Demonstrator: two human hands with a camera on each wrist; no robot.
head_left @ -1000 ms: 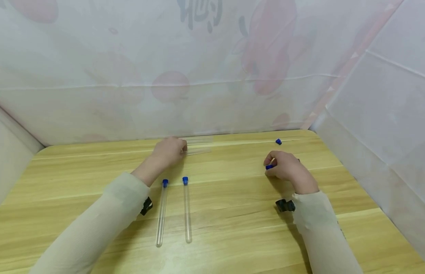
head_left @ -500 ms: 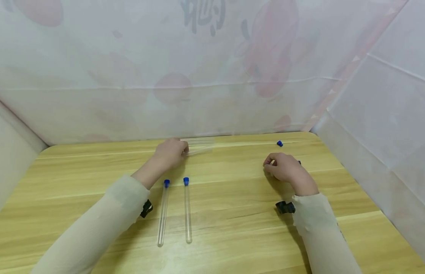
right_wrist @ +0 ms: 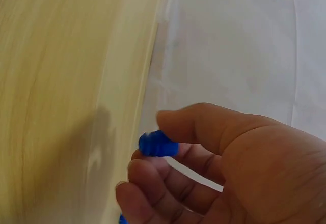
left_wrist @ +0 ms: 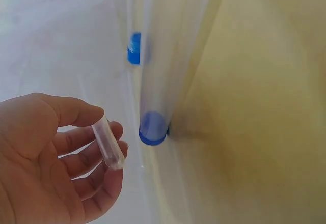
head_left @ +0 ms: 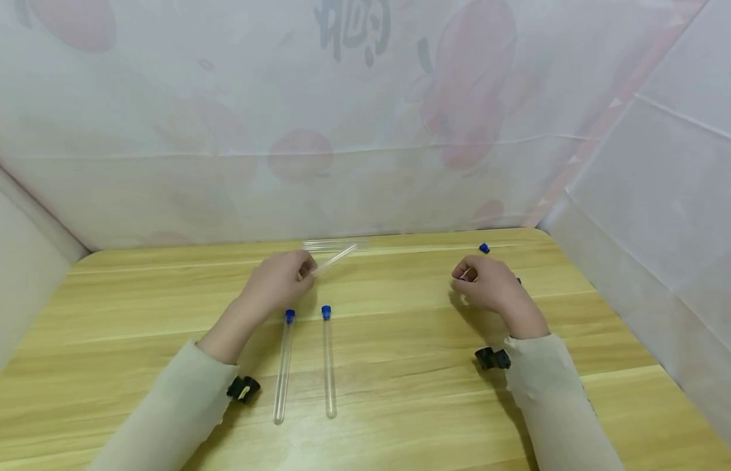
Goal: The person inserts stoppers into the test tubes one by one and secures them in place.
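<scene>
My left hand (head_left: 279,281) has just lifted an uncapped test tube (head_left: 332,260) off the wooden bench (head_left: 412,366), gripping its rounded end so it tilts upward, while my right hand (head_left: 489,286) pinches a blue cap (right_wrist: 158,145), so capping looks close.

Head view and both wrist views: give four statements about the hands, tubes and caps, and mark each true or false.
1. The left hand holds an uncapped clear tube. True.
2. The right hand holds nothing. False: it pinches a blue cap.
3. Two capped tubes lie on the wooden table between the arms. True.
4. Every blue cap is on a tube. False: a loose cap lies on the table beyond the right hand.
</scene>
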